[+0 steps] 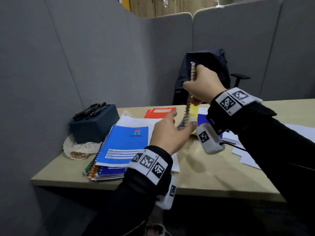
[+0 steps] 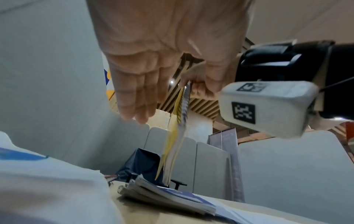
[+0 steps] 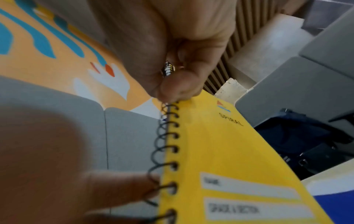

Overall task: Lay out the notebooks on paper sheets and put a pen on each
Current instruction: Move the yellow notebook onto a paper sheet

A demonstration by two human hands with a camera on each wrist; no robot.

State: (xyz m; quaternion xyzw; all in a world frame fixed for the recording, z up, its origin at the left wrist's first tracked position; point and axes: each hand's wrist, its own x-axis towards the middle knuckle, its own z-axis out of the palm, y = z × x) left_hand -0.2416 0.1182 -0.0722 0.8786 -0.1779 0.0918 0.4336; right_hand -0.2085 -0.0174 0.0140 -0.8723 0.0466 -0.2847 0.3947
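My right hand [image 1: 201,86] grips a yellow spiral notebook [image 1: 194,113] by its wire binding and holds it upright above the desk. In the right wrist view the fingers [image 3: 172,68] curl round the top of the spiral, and the yellow cover [image 3: 220,151] hangs below. My left hand [image 1: 183,119] is open with straight fingers, and its thumb touches the lower end of the spiral. A blue notebook [image 1: 124,145] tops a stack at the left. A red notebook [image 1: 160,112] lies on paper behind. Black pens [image 1: 92,109] lie on a dark box.
The dark box [image 1: 95,125] sits on a lace doily at the back left. A dark blue notebook [image 1: 202,119] lies under the hanging one. White paper sheets [image 1: 298,132] lie at the right. Grey partition walls enclose the desk [image 1: 204,176]; a chair with a dark jacket [image 1: 213,65] stands behind.
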